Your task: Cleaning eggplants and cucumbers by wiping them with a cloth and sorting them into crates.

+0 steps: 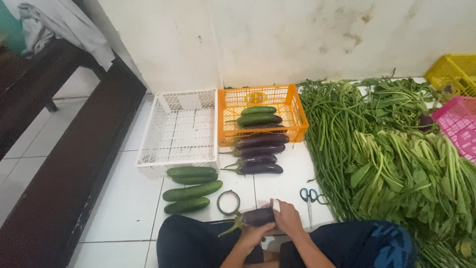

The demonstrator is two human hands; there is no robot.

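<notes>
We hold a dark purple eggplant low in front of us, above our lap, with its green stem pointing left. Our left hand cups it from below, fingers curled around its underside, and our right hand closes over its right end, where something small and white shows at the fingertips; we cannot tell what it is.

We place everything else from the orange crate, which stands on the white tiled floor against the wall. Inside it lie a few cucumbers with another eggplant under them. Spilling out of its near side is a row of eggplants, side by side, touching one another. Touching the crate's left wall is a white crate. Nearer to us than that white crate, four cucumbers lie in a loose stack on the tiles. A ring of green tape lies flat between those cucumbers and the eggplant in our hands, well on the near side of the orange crate. Blue-handled scissors rest on the floor near our right hand. To the right of the orange crate spreads a large heap of long-stemmed leafy greens, and beyond it a yellow crate and a pink crate.
</notes>
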